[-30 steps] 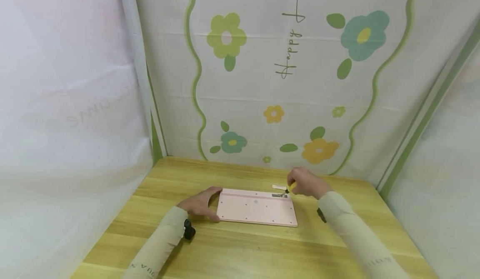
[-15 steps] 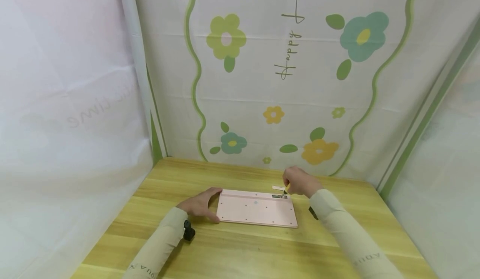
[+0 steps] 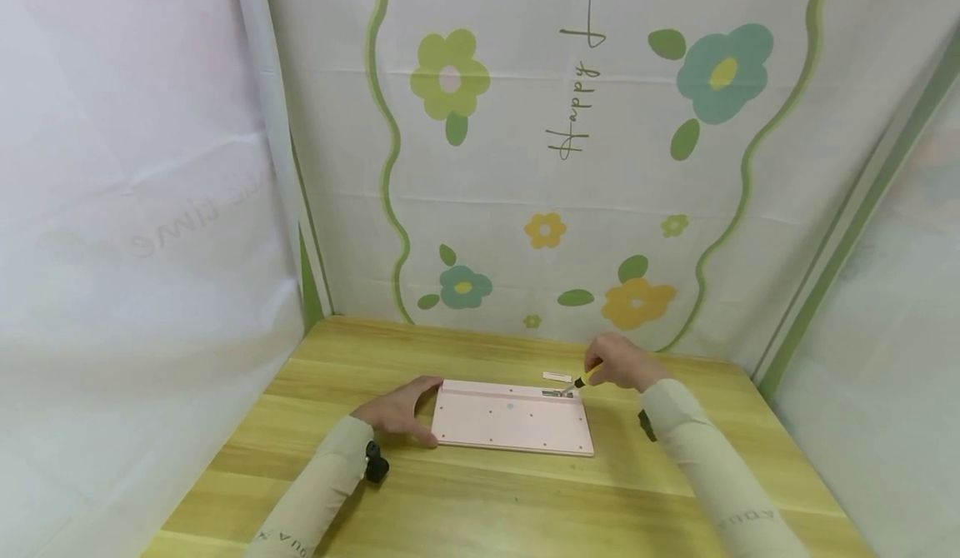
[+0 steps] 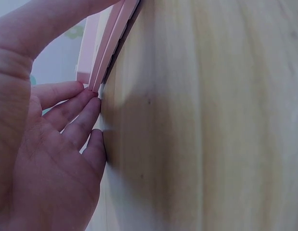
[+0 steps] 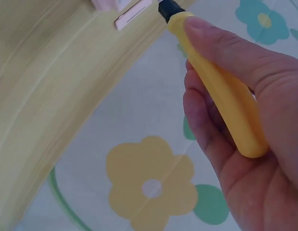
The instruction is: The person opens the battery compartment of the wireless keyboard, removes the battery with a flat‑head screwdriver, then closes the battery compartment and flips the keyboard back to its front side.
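Right grip (image 3: pixel 622 362) holds yellow screwdriver (image 5: pixel 221 91), tip at battery compartment (image 3: pixel 557 393) of face-down pink keyboard (image 3: pixel 512 426) on counter (image 3: pixel 420 504), left grip (image 3: pixel 395 412) spread wide at left end; pushing hard could slip tip, scratching keyboard.

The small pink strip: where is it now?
In the head view, the strip lies on the table just beyond the far edge of the pink board, near its right end, left of the yellow tool in the right hand.
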Tool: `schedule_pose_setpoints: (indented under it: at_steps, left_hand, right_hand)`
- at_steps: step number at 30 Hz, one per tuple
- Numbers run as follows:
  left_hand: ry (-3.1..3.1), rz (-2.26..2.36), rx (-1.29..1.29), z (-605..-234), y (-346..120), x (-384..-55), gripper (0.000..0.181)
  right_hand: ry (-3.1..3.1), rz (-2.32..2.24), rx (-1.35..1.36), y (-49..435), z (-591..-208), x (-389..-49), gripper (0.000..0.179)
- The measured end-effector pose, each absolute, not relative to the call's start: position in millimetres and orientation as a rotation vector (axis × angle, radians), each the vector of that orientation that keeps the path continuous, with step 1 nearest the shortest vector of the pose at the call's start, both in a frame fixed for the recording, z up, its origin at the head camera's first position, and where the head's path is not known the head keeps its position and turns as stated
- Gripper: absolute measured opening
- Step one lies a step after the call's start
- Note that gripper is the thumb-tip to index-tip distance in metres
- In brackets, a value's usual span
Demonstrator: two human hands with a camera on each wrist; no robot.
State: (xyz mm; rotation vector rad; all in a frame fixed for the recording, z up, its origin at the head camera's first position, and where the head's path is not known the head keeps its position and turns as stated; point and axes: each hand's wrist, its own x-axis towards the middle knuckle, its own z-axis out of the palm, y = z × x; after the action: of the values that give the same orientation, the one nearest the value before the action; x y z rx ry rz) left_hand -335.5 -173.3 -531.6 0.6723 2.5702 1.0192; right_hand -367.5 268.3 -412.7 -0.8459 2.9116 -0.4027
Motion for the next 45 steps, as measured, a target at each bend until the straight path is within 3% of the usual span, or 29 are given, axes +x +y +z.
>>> schedule_pose_setpoints:
  at_steps: [14, 26, 45]
  left_hand:
    - [2.566, 1.02, 0.688, -531, -173, -333, 0.118]
    - [2.563, 1.016, 0.697, -535, -171, -334, 0.119]
    - [2.582, 1.01, 0.699, -533, -172, -334, 0.12]
  right_hand:
    - [2.858, -0.578, -0.866, 292, -423, -360, 0.005]
    - [2.833, -0.688, -0.799, 312, -438, -359, 0.025]
    - [3.017, -0.764, -0.713, 338, -444, -344, 0.008]
